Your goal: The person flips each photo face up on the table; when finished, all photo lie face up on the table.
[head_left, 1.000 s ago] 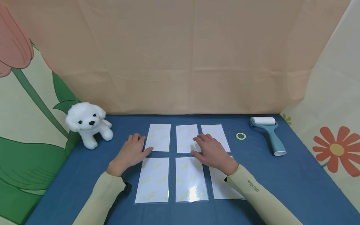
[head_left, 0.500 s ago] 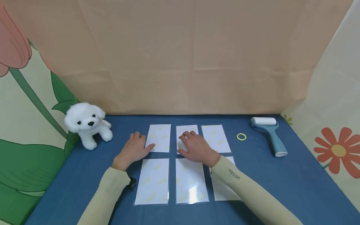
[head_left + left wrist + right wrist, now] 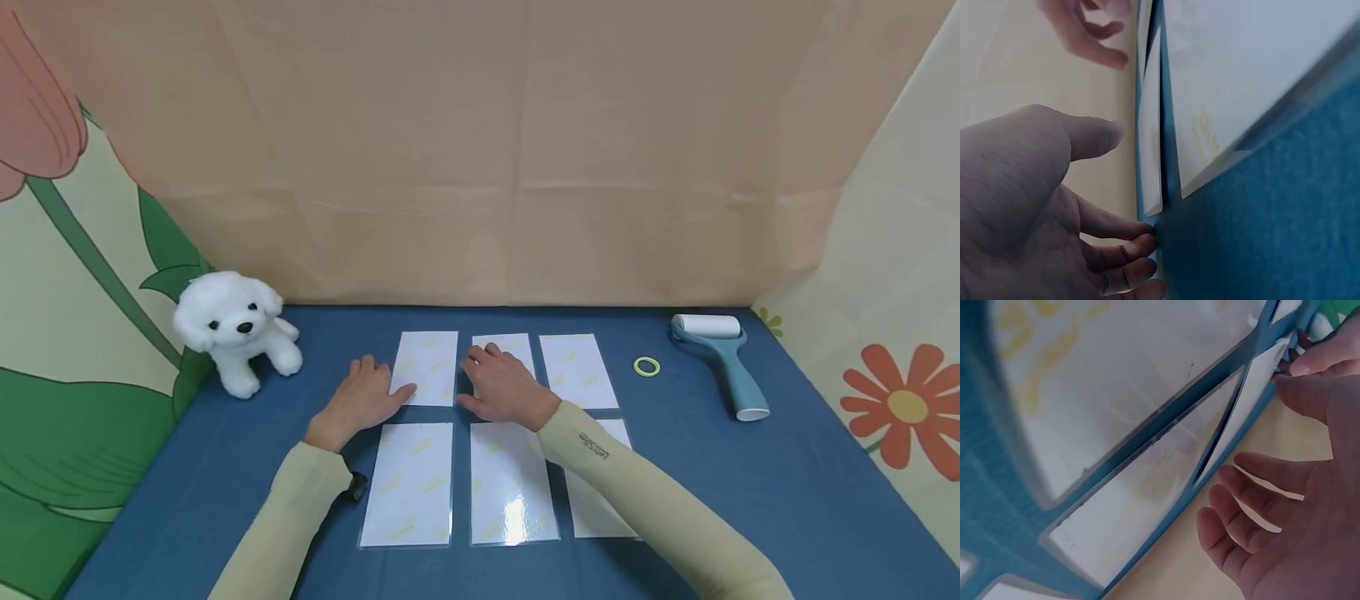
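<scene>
White cards with faint yellow marks lie flat in two rows on the blue tabletop. My left hand (image 3: 358, 402) is at the left edge of the back-left card (image 3: 425, 368), its fingertips down near the cloth and its thumb over the card. In the left wrist view that hand's fingers are loosely bent with nothing between them. My right hand (image 3: 504, 387) hovers over the back-middle card (image 3: 521, 345), partly hiding it. Its fingers (image 3: 1229, 515) are spread and relaxed in the right wrist view, apart from the cards. The front-middle card (image 3: 513, 492) shines with glare.
A white plush dog (image 3: 236, 329) sits at the back left. On the right are a yellow-green ring (image 3: 647, 367) and a blue-handled roller (image 3: 723, 358). The right forearm covers part of the front-right card (image 3: 592, 504). A brown sheet (image 3: 517, 167) hangs behind the table.
My right hand has moved left from between the middle and right cards to above the back-middle card's left side. My left hand has shifted slightly right.
</scene>
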### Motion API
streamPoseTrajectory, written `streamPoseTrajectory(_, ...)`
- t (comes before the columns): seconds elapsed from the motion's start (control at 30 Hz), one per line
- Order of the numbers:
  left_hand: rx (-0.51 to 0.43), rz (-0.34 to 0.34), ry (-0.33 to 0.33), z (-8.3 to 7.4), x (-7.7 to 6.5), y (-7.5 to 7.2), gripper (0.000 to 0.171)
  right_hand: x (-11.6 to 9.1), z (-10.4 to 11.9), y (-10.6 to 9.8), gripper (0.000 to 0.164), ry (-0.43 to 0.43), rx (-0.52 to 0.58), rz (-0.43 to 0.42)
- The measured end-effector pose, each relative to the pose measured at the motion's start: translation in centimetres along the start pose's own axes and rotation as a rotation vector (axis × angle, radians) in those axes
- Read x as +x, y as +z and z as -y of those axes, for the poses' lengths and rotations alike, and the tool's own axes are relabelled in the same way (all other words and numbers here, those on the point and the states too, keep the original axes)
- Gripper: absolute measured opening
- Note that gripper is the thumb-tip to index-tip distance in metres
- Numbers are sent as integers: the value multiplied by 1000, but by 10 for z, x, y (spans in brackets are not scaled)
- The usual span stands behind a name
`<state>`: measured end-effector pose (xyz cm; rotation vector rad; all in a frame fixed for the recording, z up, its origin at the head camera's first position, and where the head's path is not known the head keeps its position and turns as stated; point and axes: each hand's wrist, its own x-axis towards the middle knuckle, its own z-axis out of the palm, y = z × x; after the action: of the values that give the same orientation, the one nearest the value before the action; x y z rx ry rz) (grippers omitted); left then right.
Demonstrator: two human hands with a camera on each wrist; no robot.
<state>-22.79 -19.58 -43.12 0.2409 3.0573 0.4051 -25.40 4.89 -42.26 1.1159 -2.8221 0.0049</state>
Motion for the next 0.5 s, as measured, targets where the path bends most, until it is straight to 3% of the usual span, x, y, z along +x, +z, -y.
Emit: streamPoseTrajectory(0.5,-38,19,-7,2,1,1,56,18,5,10,57,-8,-28,51)
